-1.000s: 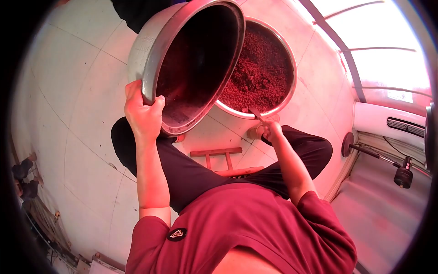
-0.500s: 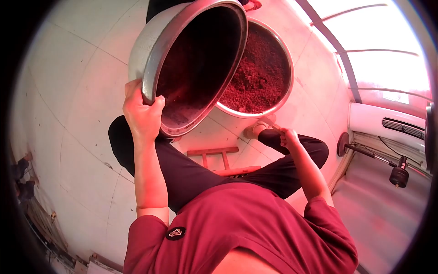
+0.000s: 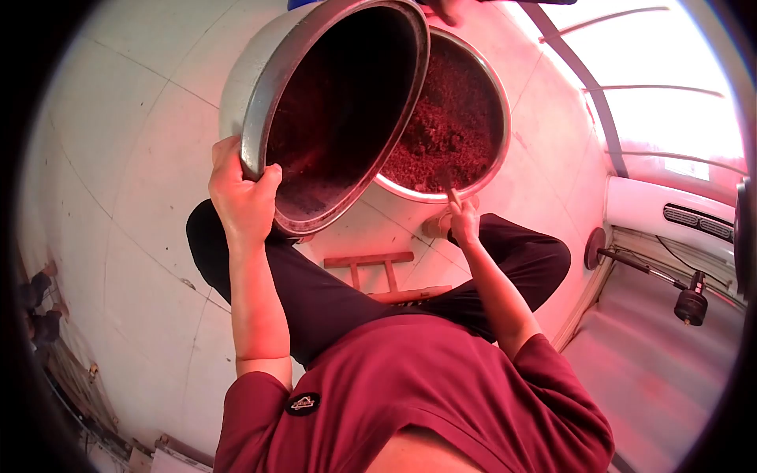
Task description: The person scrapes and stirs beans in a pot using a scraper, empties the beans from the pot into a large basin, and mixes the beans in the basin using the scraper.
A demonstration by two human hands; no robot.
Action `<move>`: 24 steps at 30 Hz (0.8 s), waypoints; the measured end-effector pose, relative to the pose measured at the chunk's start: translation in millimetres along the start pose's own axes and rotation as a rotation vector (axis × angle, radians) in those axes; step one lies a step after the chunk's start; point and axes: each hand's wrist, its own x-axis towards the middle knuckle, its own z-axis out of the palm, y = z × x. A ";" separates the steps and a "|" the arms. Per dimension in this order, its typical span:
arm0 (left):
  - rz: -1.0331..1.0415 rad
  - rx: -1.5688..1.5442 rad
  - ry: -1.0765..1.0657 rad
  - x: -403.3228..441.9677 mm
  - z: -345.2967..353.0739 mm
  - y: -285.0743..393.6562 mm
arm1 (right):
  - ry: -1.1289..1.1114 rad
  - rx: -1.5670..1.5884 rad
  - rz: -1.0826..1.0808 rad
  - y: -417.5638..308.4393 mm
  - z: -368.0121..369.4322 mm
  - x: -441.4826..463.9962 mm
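A large metal pot (image 3: 256,118) is tilted on its side, its dark mouth facing me. My left hand (image 3: 243,189) grips its near rim, with the thumb over the edge. Beside and partly behind it stands a round metal basin (image 3: 505,130) filled with dark red, crumbly material (image 3: 453,118). My right hand (image 3: 465,219) is closed on the handle of a small tool (image 3: 451,188) at the basin's near rim. The tool's far end is in or over the red material and hard to make out.
A low wooden stool (image 3: 369,260) stands on the tiled floor between my legs. Another person's hand (image 3: 445,9) shows at the top, beyond the basin. At the right are a white appliance (image 3: 670,206) and a bar with dark weights (image 3: 691,301).
My right hand first drew back from the basin with the tool, then returned to its near rim. Another person's hand has come into view at the top. The pot has barely moved.
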 end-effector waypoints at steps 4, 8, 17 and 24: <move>-0.019 0.007 0.009 2.4 -0.2 5.2 | -0.130 -0.220 0.007 18.3 0.5 -7.8; -0.036 0.028 0.000 -0.5 -3.3 4.1 | -0.119 -0.266 -0.034 16.6 -14.5 -12.3; -0.218 -0.178 0.057 4.7 -14.8 -13.7 | -0.036 -0.188 -0.482 61.0 -8.7 23.7; -0.466 -0.553 0.152 1.0 -48.4 -22.1 | -0.370 1.068 -0.328 -135.7 -127.2 -14.1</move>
